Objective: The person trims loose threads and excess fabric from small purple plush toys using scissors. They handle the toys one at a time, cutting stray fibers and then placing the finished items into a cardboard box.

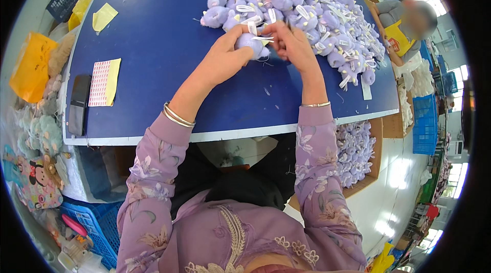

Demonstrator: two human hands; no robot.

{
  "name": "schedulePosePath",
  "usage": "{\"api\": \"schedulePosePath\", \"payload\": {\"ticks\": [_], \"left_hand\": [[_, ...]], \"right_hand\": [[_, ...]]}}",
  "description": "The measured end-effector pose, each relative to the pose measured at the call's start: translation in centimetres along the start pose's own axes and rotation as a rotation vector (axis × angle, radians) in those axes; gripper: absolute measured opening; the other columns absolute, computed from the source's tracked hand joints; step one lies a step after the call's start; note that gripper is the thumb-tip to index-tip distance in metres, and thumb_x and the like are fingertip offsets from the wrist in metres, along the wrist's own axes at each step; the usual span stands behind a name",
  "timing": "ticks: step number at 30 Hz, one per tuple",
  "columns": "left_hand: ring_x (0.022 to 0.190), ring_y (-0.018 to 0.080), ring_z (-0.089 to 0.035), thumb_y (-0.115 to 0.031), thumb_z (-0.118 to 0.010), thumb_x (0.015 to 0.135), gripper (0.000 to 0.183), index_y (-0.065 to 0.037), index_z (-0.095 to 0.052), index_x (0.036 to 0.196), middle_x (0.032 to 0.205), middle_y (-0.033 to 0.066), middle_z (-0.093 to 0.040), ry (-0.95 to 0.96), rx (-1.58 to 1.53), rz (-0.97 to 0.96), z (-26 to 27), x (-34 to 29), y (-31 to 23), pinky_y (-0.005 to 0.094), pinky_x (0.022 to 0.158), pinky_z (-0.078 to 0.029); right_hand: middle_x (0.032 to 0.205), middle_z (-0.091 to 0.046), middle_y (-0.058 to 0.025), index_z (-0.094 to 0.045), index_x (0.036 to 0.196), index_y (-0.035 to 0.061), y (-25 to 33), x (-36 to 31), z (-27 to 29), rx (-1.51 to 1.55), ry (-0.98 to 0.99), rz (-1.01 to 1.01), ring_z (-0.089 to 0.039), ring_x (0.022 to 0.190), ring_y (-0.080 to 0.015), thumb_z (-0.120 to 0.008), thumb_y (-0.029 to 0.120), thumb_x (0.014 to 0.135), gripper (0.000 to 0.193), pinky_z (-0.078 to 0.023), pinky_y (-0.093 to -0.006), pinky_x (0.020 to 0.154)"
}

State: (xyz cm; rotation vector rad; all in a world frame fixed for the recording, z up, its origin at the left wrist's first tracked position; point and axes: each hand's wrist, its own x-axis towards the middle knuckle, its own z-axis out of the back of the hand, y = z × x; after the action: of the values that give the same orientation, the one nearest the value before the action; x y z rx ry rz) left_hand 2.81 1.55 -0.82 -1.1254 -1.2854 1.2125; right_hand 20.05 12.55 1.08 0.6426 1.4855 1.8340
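Observation:
My left hand [232, 50] is closed around a small lavender plush toy [249, 45], just above the blue tabletop [174, 42]. White tags stick up from the toy, between my two hands. Right beside it my right hand [293, 42] has its fingers bent together near the tags; whatever they pinch is too small to make out. Beyond both hands spreads a large heap of similar lavender plush toys [307, 7] with white loops and tags.
On the table's left lie a sticker sheet [101, 83], a yellow paper [104, 17] and a black phone [79, 104]. A cardboard box [376, 155] of lavender toys stands below the right edge. A blue crate [97, 222] sits lower left. Another person [404, 27] is at the far right.

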Motion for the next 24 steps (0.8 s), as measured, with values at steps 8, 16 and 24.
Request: {"api": "schedulePosePath", "payload": {"ticks": [8, 16, 24], "left_hand": [[0.057, 0.0109, -0.048, -0.018, -0.039, 0.089, 0.038, -0.007, -0.049, 0.123, 0.085, 0.0072, -0.057, 0.037, -0.532, 0.237, -1.0, 0.2, -0.3, 0.0233, 0.048, -0.034], [0.061, 0.0115, -0.059, -0.016, -0.050, 0.089, 0.035, 0.000, -0.053, 0.120, 0.086, 0.0088, -0.062, -0.162, 0.088, -0.034, -1.4, 0.9, 2.2, 0.0246, 0.053, -0.046], [0.075, 0.0124, -0.065, -0.016, -0.050, 0.093, 0.037, 0.000, -0.050, 0.126, 0.098, 0.0087, -0.065, -0.090, -0.282, 0.183, -0.6, 0.9, 1.2, 0.0242, 0.060, -0.051]], "right_hand": [[0.077, -0.054, 0.0021, -0.059, 0.113, 0.0007, -0.2, -0.8, -0.8, 0.153, 0.143, 0.071, -0.043, 0.059, -0.0033, -0.065, 0.017, 0.084, 0.034, -0.033, -0.0194, 0.049], [0.076, -0.053, 0.0025, -0.061, 0.099, -0.0006, -1.3, 0.0, -1.5, -0.142, -0.089, 0.179, -0.043, 0.067, -0.0047, -0.074, 0.022, 0.080, 0.033, -0.036, -0.0220, 0.058], [0.068, -0.055, 0.0027, -0.065, 0.090, 0.0006, -1.6, 0.0, -1.6, 0.112, -0.108, 0.073, -0.044, 0.058, -0.0033, -0.061, 0.025, 0.092, 0.025, -0.035, -0.0197, 0.052]]}}
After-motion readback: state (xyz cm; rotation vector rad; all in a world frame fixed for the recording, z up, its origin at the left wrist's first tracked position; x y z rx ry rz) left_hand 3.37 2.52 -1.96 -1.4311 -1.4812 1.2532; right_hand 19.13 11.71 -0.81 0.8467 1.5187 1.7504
